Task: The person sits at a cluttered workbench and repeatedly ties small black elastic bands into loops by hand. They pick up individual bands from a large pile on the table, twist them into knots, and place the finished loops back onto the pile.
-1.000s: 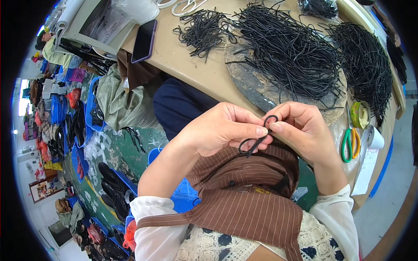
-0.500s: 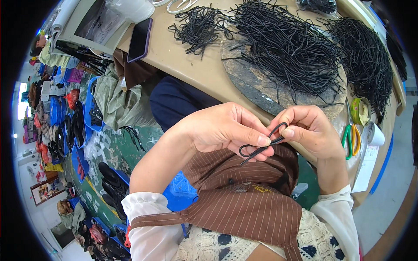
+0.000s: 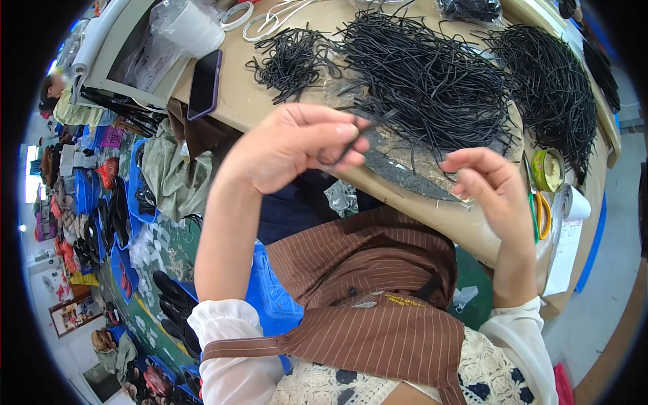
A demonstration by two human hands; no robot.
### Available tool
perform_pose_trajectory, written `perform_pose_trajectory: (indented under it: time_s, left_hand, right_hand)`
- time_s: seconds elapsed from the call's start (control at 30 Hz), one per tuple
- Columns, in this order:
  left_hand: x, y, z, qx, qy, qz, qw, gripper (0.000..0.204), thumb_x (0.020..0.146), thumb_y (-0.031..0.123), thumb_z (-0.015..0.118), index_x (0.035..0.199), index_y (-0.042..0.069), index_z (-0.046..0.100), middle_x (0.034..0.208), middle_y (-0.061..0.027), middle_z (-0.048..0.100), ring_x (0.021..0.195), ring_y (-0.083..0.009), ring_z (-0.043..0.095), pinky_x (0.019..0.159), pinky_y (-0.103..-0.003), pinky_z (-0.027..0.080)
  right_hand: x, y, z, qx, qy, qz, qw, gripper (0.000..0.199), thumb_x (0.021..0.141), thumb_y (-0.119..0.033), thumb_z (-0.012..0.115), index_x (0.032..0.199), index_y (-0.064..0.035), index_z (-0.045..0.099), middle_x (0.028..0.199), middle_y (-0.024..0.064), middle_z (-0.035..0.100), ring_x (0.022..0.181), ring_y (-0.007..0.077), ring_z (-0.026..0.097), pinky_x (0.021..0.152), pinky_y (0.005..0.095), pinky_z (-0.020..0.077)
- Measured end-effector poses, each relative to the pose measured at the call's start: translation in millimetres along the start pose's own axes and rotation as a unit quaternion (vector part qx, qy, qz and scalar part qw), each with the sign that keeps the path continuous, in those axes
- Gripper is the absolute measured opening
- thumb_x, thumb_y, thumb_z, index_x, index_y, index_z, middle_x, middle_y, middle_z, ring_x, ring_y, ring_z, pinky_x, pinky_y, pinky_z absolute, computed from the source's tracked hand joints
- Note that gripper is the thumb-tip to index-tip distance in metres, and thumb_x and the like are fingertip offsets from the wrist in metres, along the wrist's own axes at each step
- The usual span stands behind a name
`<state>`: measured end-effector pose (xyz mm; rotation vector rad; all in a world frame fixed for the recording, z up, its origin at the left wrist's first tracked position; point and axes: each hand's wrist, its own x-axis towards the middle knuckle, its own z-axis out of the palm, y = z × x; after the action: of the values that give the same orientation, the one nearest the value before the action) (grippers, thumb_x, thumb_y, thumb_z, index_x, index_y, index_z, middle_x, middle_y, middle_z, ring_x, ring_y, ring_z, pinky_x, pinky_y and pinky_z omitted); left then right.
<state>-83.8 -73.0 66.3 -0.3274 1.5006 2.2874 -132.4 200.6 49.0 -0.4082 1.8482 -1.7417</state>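
Note:
My left hand (image 3: pixel 287 148) pinches a short black cord (image 3: pixel 349 144) between thumb and fingers, at the near left of a round, worn board (image 3: pixel 398 172). The cord is blurred, and a loop of it hangs below the fingers. To the right, my right hand (image 3: pixel 496 192) is apart from it, with thumb and forefinger separated at the board's near edge. A dark strand shows by its fingertips; I cannot tell that it is held. On the board lies a large tangled heap of black cords (image 3: pixel 425 81).
A smaller cord pile (image 3: pixel 289 64) lies at left, another bundle (image 3: pixel 550 94) at right. A phone (image 3: pixel 205 85) rests at the table's left edge. An open round tin (image 3: pixel 548 170), scissors (image 3: pixel 543 214) and a white roll (image 3: pixel 574 204) are at right. A blue crate (image 3: pixel 273 293) is below.
My hands have moved apart. The left has gone up and to the left with the black cord; the right has let go of the cord and its fingers have spread.

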Motion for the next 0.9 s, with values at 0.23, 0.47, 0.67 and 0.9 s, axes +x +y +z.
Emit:
perform_pose_trajectory:
  time_s: [0.23,0.47,0.67,0.9]
  left_hand:
    - [-10.5,-32.0,35.6,-0.012,0.026,0.014,0.999,0.014,0.084,0.011,0.055,0.091,-0.001,0.054,0.082,-0.0097,0.062,0.072,-0.0136,0.062,0.064,-0.024,0.050]
    - [-22.3,-62.3,38.1,-0.053,0.090,0.105,0.989,0.012,0.084,0.006,0.056,0.090,-0.004,0.055,0.091,-0.0103,0.061,0.077,-0.0123,0.060,0.069,-0.023,0.049]
    - [-21.5,-73.6,49.1,-0.048,0.136,0.144,0.979,0.008,0.085,0.006,0.053,0.085,-0.002,0.053,0.087,-0.0085,0.061,0.074,-0.0087,0.058,0.070,-0.022,0.049]
    - [-17.3,-80.5,51.3,-0.078,0.142,0.144,0.976,0.007,0.086,0.006,0.053,0.085,-0.001,0.052,0.087,-0.0078,0.061,0.074,-0.0076,0.057,0.069,-0.022,0.049]
  right_hand:
    - [16.6,20.5,69.3,0.271,-0.039,-0.053,0.960,0.015,0.084,-0.003,0.054,0.097,0.0024,0.054,0.090,0.0088,0.059,0.077,0.0145,0.059,0.072,0.0277,0.0490]
    - [19.1,27.6,77.6,0.325,-0.023,-0.046,0.944,0.013,0.083,-0.002,0.054,0.096,0.0008,0.051,0.090,0.0102,0.059,0.079,0.0145,0.059,0.072,0.0283,0.0503]
    - [12.9,26.3,84.2,0.267,0.034,-0.066,0.961,0.029,0.079,0.001,0.058,0.105,0.0001,0.044,0.091,0.0114,0.059,0.085,0.0141,0.058,0.074,0.0269,0.0498]
    - [12.8,26.7,83.2,0.303,0.038,-0.032,0.952,0.033,0.079,0.002,0.058,0.109,0.0007,0.044,0.091,0.0104,0.059,0.086,0.0132,0.058,0.075,0.0255,0.0491]
